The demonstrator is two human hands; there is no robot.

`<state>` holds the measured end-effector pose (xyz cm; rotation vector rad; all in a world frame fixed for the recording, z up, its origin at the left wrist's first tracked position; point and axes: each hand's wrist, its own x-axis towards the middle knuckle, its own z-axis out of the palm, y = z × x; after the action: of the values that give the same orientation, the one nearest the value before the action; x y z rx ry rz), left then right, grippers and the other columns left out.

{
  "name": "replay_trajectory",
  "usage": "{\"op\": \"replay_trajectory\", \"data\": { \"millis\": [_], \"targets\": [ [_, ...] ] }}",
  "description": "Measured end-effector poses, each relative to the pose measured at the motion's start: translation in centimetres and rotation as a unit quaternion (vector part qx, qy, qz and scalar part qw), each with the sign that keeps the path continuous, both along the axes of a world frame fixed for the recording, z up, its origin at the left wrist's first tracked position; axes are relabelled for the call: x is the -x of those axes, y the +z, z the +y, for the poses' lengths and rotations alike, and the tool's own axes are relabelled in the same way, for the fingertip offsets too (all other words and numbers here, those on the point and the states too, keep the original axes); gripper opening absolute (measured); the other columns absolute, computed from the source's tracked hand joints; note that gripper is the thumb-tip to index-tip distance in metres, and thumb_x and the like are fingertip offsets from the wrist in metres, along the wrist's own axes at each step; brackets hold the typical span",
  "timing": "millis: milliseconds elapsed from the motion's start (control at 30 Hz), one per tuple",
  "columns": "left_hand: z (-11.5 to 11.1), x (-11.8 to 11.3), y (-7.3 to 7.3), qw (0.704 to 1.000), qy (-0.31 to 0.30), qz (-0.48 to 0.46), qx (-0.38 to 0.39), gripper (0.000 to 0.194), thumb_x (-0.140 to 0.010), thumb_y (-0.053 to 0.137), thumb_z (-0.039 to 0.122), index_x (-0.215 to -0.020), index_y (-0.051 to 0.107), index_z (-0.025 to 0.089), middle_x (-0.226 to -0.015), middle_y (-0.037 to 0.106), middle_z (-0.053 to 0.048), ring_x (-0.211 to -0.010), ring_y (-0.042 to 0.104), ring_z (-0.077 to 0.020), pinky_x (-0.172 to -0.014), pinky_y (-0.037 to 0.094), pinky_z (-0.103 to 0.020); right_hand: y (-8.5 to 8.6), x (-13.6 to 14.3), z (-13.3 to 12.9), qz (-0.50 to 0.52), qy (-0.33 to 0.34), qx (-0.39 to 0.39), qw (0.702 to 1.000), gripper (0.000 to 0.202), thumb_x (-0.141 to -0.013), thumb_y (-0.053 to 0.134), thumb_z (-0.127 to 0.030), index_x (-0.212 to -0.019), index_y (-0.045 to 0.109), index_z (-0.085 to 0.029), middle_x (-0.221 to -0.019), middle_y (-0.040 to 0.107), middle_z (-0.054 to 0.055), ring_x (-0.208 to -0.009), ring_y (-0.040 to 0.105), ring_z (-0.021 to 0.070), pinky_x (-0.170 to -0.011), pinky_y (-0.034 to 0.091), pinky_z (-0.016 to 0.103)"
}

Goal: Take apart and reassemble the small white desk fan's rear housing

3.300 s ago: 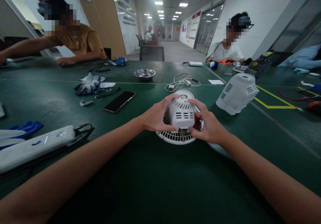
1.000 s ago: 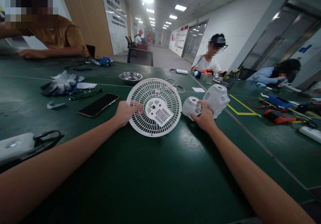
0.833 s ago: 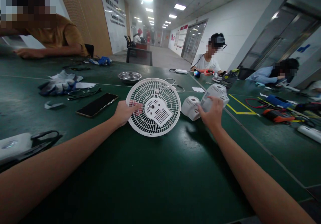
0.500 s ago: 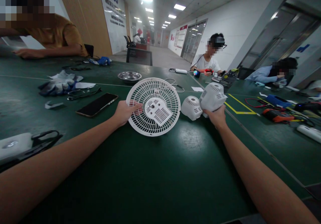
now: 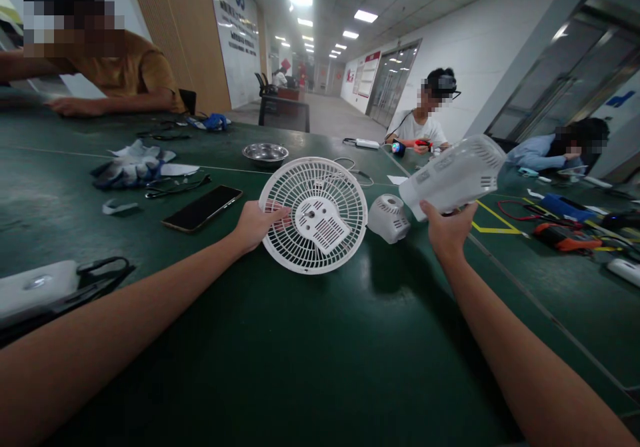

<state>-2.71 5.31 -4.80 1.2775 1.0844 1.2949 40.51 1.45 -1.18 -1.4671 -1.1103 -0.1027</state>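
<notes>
My left hand [image 5: 260, 225] grips the left rim of a round white fan grille [image 5: 327, 260], thumb on the near face and fingers showing behind the bars. A slotted plate forms the grille's centre. In my right hand [image 5: 449, 230] is a white plastic fan housing [image 5: 453, 173], tilted above the table, with vent slots at its right end. Between grille and housing, a smaller white vented cover [image 5: 388, 219] rests on the green table. A thin white cable [image 5: 353, 169] lies partly hidden behind the grille.
To the left lie a black phone [image 5: 203, 208], gloves [image 5: 131, 165] and a white device [image 5: 37, 290] with a black strap. A metal bowl [image 5: 265, 153] stands behind the grille. At right are an orange-black meter [image 5: 565, 239] and leads. Several people sit around the table [image 5: 280, 353].
My right hand has lifted the fan housing up and to the right, tilting it and uncovering more of the small cover. My left hand keeps its hold on the grille; the view has shifted slightly.
</notes>
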Motion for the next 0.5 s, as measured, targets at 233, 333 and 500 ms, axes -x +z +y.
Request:
{"op": "replay_trajectory", "data": {
  "millis": [233,333,500],
  "targets": [
    [0.2,0.2,-0.1,1.000,-0.001,0.006,0.000,0.020,-0.077,0.086,0.024,-0.093,0.078,0.015,-0.087,0.079,-0.011,-0.076,0.077,-0.0242,-0.071,0.065,-0.039,-0.2,4.2,-1.5,-0.001,0.037,0.145,0.989,0.078,-0.061,0.089,-0.059,-0.119,0.052,-0.024,-0.122,0.074,0.018,-0.110,0.071,0.0384,-0.099,0.055,0.057],
    [0.0,0.2,0.1,1.000,-0.003,0.011,-0.005,0.020,-0.077,0.087,0.026,-0.091,0.078,0.015,-0.084,0.079,-0.010,-0.075,0.077,-0.0238,-0.071,0.065,-0.040,-0.2,4.1,-1.6,0.002,0.033,0.133,0.991,0.079,-0.061,0.089,-0.059,-0.121,0.052,-0.023,-0.121,0.074,0.018,-0.106,0.072,0.0362,-0.097,0.056,0.054],
    [0.0,0.0,-0.1,1.000,0.001,0.003,-0.008,0.022,-0.075,0.089,0.028,-0.089,0.078,0.016,-0.084,0.079,-0.009,-0.074,0.077,-0.0235,-0.071,0.065,-0.041,0.2,0.5,-0.9,0.016,0.001,0.068,0.998,0.086,-0.060,0.089,-0.053,-0.128,0.050,-0.021,-0.121,0.074,0.018,-0.100,0.074,0.0334,-0.091,0.059,0.051]
  ]
}}
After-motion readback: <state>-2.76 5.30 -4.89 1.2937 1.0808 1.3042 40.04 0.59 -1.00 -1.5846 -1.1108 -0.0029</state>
